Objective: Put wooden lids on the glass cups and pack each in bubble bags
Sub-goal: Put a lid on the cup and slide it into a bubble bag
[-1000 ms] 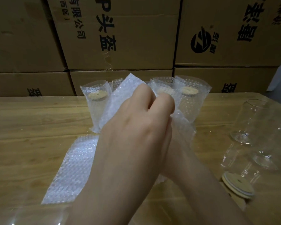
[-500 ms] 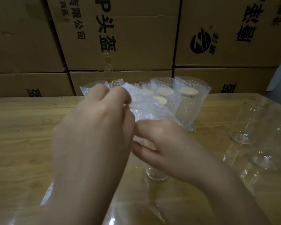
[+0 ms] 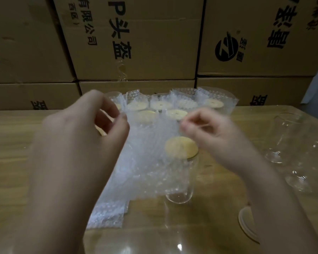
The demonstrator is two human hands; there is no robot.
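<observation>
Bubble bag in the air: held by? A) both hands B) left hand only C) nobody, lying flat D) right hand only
A: the left hand and the right hand each pinch the top edge of the bubble bag, which hangs in front of the lidded glass cup.

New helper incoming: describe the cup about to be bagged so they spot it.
On the wooden table, before the row of bagged cups, one glass cup stands mid-table behind the held bubble bag. Alone, it has a wooden lid but no bag; the cups at right are lidless.
</observation>
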